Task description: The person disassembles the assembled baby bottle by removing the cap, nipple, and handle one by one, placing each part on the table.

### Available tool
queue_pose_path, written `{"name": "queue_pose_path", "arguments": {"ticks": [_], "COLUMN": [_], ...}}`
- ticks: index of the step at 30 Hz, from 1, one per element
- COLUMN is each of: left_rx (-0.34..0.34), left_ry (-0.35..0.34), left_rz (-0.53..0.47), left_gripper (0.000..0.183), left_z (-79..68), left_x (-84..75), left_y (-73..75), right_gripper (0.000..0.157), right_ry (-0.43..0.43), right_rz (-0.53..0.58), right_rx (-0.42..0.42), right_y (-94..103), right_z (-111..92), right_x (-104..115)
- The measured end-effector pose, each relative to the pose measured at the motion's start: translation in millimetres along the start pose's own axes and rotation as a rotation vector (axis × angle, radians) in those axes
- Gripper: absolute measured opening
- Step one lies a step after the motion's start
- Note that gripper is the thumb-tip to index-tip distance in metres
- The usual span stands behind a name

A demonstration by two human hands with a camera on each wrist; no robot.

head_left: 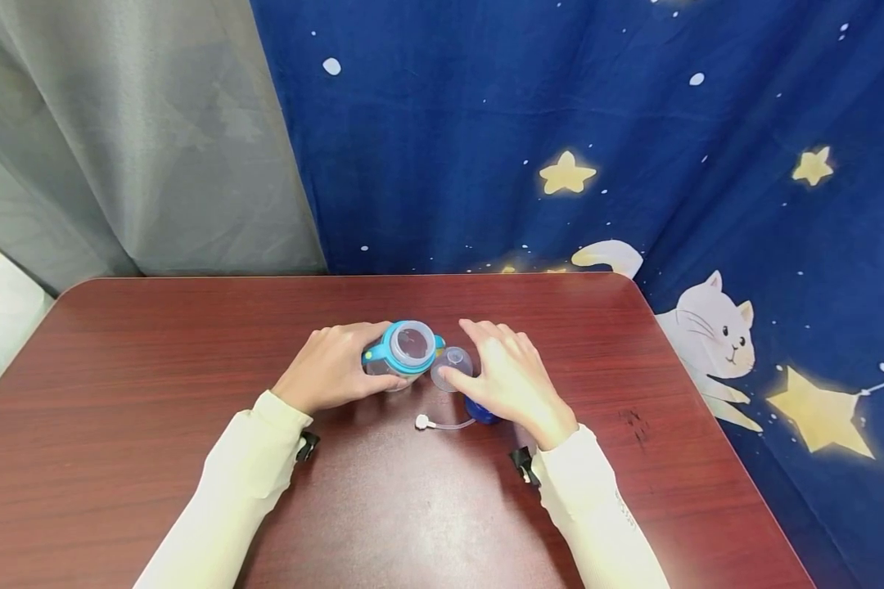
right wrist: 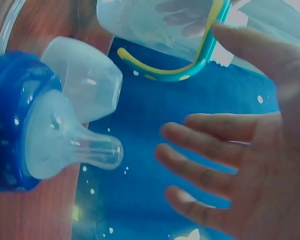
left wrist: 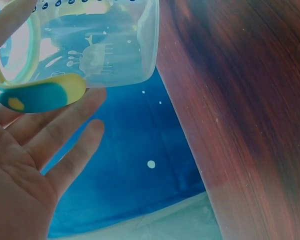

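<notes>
A clear baby bottle [left wrist: 122, 55] with a teal-and-yellow two-handled collar [head_left: 394, 348] stands on the table, its mouth uncovered. My left hand [head_left: 342, 364] grips it at the collar, thumb on the near side and fingers on the far side. My right hand [head_left: 511, 372] is spread over the loose parts beside the bottle, palm facing them, with nothing in its fingers. Under it, a translucent cap [right wrist: 85, 77] sits next to a blue screw ring [right wrist: 12, 122] fitted with a clear teat [right wrist: 55, 135]. In the head view the right hand partly hides the ring.
A thin straw tube [head_left: 453, 426] runs left from the blue ring to a small white end weight [head_left: 422, 422]. The dark red wooden table [head_left: 155, 393] meets a blue star-patterned curtain [head_left: 471, 139] and a grey curtain [head_left: 147, 147] at its far edge.
</notes>
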State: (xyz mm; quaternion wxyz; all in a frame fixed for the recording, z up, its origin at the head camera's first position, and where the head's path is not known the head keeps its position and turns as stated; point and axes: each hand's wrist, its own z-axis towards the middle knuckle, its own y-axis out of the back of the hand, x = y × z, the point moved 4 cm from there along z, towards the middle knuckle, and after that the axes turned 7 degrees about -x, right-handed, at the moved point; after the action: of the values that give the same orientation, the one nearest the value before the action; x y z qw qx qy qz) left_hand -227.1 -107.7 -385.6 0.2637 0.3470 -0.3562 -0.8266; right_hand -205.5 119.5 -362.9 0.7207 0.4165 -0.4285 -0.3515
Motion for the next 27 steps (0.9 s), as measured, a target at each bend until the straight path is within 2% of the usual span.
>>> {"name": "queue_pose_path", "arguments": {"ticks": [5,9,15,20,27], "left_rx": [0.007,0.020,0.030,0.026,0.034], "left_ry": [-0.010,-0.014,-0.023,-0.038,-0.045], "left_rz": [-0.015,-0.015,-0.006,-0.019,-0.026], "left_gripper": [0.063,0.065,0.069,0.066,0.068], "left_z": [-0.1,0.2,1.1,2.1,3.3], "left_x": [-1.6,-2.4,-4.0,-5.6,-5.0], "left_y": [-1.0,-1.9,-2.4,-1.9,-1.8], "right_gripper": [0.055,0.060,0.072,0.066,0.061], "right_ry": [0.075,0.125,0.151,0.153,0.156], "right_rz": [0.116,0.172,0.166,0.164,0.152], "right_rx": [-0.104,-0.126,-0.146,-0.176,-0.176], "right_y": [-2.2,-7.2,-12.5,-15.0,-18.9], "right_z": [1.6,1.8,3.0,4.0,5.1], "right_x": [6.4,10.4,14.6,16.2,16.7]}}
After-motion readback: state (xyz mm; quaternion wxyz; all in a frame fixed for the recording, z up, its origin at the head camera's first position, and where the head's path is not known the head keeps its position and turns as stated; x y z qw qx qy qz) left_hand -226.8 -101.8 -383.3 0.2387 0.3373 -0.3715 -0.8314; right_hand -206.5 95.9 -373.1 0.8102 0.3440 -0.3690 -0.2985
